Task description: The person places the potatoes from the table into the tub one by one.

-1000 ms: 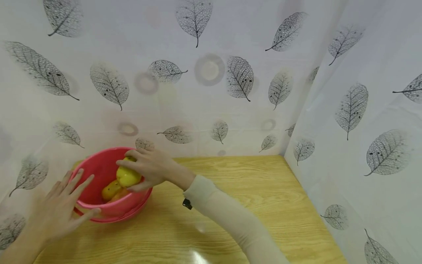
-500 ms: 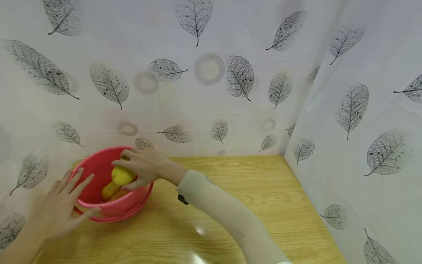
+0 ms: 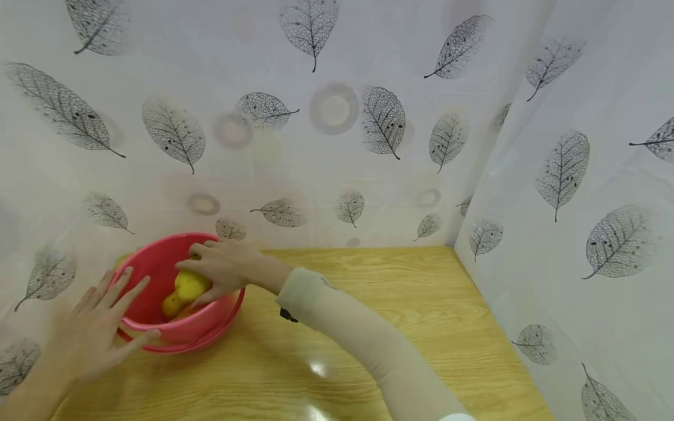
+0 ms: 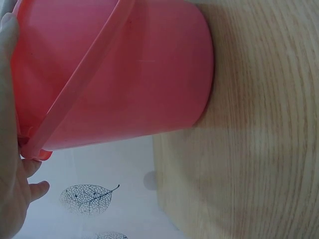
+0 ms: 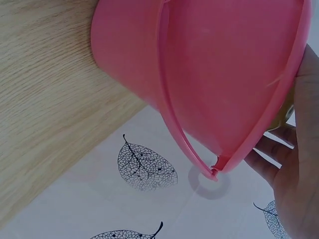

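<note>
A pink bucket (image 3: 205, 336) with a hinged handle (image 4: 82, 74) stands on the wooden table at the left. My left hand (image 3: 92, 336) rests on its near-left rim, fingers spread and thumb along the outside. My right hand (image 3: 223, 269) reaches over the right rim and grips a yellow fruit (image 3: 191, 285) inside the bucket. Beneath it lies an orange-yellow fruit (image 3: 172, 305), with part of a reddish-orange one (image 3: 186, 311) beside it. In the right wrist view the rim and wall hide most of the held fruit.
The wooden tabletop (image 3: 368, 327) extends right of the bucket, its back edge against a pale curtain (image 3: 337, 164) printed with dark leaves. A second curtain (image 3: 574, 263) lines the right side. A small black object (image 3: 288, 314) sits by my right cuff.
My right hand has moved left and slightly lower into the bucket, carrying the yellow fruit over the others. The left hand and bucket stay put.
</note>
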Demonstrator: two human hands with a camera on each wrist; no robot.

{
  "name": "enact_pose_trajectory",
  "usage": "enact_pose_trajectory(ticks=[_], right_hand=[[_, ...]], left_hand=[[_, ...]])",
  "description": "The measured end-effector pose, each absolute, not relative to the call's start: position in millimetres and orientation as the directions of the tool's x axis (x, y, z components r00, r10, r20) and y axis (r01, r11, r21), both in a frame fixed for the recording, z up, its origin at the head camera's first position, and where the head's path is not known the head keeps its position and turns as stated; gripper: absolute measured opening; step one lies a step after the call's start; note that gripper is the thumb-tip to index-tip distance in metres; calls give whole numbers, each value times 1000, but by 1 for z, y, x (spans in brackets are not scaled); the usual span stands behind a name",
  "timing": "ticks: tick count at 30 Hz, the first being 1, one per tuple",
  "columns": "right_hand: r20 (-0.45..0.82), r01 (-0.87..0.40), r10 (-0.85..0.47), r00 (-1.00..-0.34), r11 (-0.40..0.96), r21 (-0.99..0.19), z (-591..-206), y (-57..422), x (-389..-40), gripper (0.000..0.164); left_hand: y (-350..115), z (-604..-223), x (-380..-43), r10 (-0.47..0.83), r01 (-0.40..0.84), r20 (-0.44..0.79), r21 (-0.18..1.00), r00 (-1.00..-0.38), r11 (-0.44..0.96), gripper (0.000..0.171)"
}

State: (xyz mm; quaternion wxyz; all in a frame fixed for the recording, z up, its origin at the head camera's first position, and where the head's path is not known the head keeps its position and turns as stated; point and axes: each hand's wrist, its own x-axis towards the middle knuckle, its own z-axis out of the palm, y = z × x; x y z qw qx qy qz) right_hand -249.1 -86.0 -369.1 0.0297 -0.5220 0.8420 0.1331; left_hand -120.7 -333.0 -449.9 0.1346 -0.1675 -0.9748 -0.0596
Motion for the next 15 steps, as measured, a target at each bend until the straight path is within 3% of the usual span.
enact_pose_trajectory(ticks=[8, 15], right_hand=[[-171, -884, -877, -450, 409, 226, -371, -81, -249, 90], [-76, -885, -902, -425, 395, 247, -373, -66, -247, 86]], left_hand=[[-335, -450, -121, 327, 363, 305, 68, -895, 929, 107], [-334, -450, -123, 329, 365, 315, 64, -890, 929, 106]])
